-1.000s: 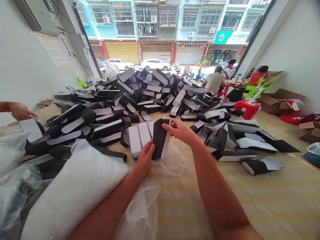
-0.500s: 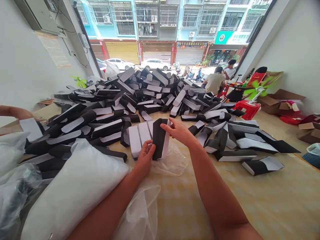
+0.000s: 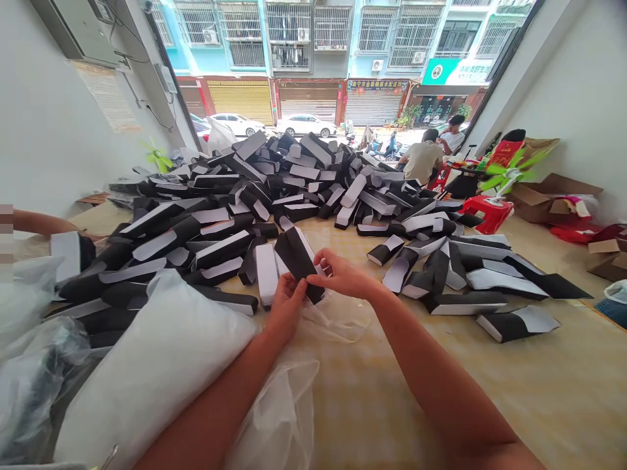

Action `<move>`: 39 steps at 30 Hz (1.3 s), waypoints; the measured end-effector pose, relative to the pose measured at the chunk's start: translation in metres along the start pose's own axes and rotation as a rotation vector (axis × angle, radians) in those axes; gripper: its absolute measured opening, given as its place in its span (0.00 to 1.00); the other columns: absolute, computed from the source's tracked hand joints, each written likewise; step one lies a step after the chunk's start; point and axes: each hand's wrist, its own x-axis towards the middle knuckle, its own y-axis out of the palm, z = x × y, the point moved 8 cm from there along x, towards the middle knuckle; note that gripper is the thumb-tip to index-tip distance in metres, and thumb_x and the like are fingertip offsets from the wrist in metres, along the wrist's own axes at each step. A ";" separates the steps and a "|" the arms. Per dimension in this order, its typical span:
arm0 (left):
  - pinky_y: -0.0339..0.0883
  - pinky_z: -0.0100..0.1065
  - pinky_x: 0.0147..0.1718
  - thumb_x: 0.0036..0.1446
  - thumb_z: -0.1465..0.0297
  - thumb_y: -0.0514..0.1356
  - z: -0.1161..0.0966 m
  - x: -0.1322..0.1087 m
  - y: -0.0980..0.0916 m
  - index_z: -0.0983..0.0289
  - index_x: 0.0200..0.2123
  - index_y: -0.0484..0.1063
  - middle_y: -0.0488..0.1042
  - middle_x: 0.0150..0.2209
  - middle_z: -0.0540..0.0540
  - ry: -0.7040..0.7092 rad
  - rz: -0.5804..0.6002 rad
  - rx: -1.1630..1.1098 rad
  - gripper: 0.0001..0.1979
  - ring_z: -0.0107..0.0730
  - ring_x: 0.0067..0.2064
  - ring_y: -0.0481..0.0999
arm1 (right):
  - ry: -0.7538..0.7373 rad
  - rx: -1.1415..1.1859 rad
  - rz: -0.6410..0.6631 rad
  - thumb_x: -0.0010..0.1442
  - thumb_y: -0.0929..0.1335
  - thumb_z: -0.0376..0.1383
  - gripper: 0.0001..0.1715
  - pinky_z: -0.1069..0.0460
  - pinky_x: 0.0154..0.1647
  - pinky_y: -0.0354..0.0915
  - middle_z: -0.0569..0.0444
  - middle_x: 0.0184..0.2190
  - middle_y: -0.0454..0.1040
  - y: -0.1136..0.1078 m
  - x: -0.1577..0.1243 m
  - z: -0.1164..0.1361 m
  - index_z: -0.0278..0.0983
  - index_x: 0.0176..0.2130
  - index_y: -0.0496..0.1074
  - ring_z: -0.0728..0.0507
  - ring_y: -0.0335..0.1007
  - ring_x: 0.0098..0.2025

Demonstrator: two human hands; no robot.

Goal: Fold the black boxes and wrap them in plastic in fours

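Black and white, apparently card, is the finish of the tilted box-like piece (image 3: 296, 253) at the centre, its upper end leaned away to the left. Its lower end is pinched firmly between thumb and fingers of the left hand (image 3: 287, 299); by the right hand (image 3: 343, 273) it is gripped more lightly, thumb laid on the black face, curled fingers at the white side. How much weight is borne by the right cannot be told. The piece is held just above a crumpled clear plastic bag (image 3: 343, 321); a white-faced block (image 3: 267, 275) is noted immediately to its left, more white showing behind. Progress, as judged: one piece is in handling, only a small group is set close by, and a large heap of similar pieces (image 3: 304, 173) remains loose across the yellow checked tablecloth (image 3: 465, 385); whether the heap is finished or unfinished stock cannot be determined. At far left another person's forearm (image 3: 44, 223) is seen beyond a stuffed white plastic sack (image 3: 151, 365). Writing: 南宁市金泰桶装水配送部 is read, with some blur, on the dark shop sign (image 3: 376, 85) across the street; 美好生活 is partly made out on the green-and-white sign (image 3: 455, 72). The wall notice (image 3: 108, 98) is too small to be read. No brand or label is discerned on the held piece.
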 end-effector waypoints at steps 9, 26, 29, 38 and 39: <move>0.70 0.37 0.46 0.48 0.56 0.72 -0.006 -0.004 0.010 0.60 0.40 0.69 0.78 0.42 0.53 0.047 0.100 0.071 0.22 0.36 0.44 0.78 | -0.023 0.179 -0.114 0.52 0.74 0.46 0.26 0.49 0.35 0.70 0.61 0.32 0.72 0.010 -0.024 -0.025 0.44 0.44 0.60 0.46 0.71 0.33; 0.69 0.43 0.49 0.55 0.65 0.65 -0.035 -0.017 0.017 0.58 0.31 0.81 0.81 0.42 0.57 0.380 0.139 0.528 0.05 0.46 0.46 0.77 | -0.014 0.030 0.422 0.49 0.76 0.38 0.21 0.52 0.37 0.68 0.57 0.37 0.73 -0.033 -0.089 -0.020 0.41 0.43 0.71 0.46 0.70 0.36; 0.69 0.38 0.44 0.60 0.56 0.62 -0.041 -0.018 0.003 0.61 0.34 0.81 0.81 0.40 0.56 0.353 -0.023 0.451 0.15 0.39 0.40 0.77 | 0.035 -0.086 0.459 0.48 0.75 0.38 0.24 0.53 0.36 0.67 0.58 0.38 0.73 -0.024 -0.088 -0.026 0.41 0.45 0.70 0.47 0.70 0.35; 0.64 0.44 0.56 0.69 0.60 0.54 -0.069 -0.045 0.014 0.59 0.39 0.80 0.74 0.51 0.58 0.867 -0.082 0.736 0.16 0.40 0.56 0.71 | 0.103 -0.499 0.118 0.54 0.70 0.40 0.20 0.53 0.35 0.57 0.58 0.33 0.71 -0.015 -0.093 -0.006 0.43 0.48 0.67 0.45 0.65 0.34; 0.64 0.44 0.56 0.69 0.61 0.54 -0.071 -0.049 0.016 0.59 0.39 0.80 0.73 0.52 0.58 0.914 -0.086 0.793 0.15 0.41 0.57 0.70 | 0.098 -0.520 0.054 0.54 0.69 0.39 0.20 0.53 0.35 0.56 0.57 0.33 0.71 -0.013 -0.094 -0.002 0.42 0.47 0.66 0.45 0.65 0.34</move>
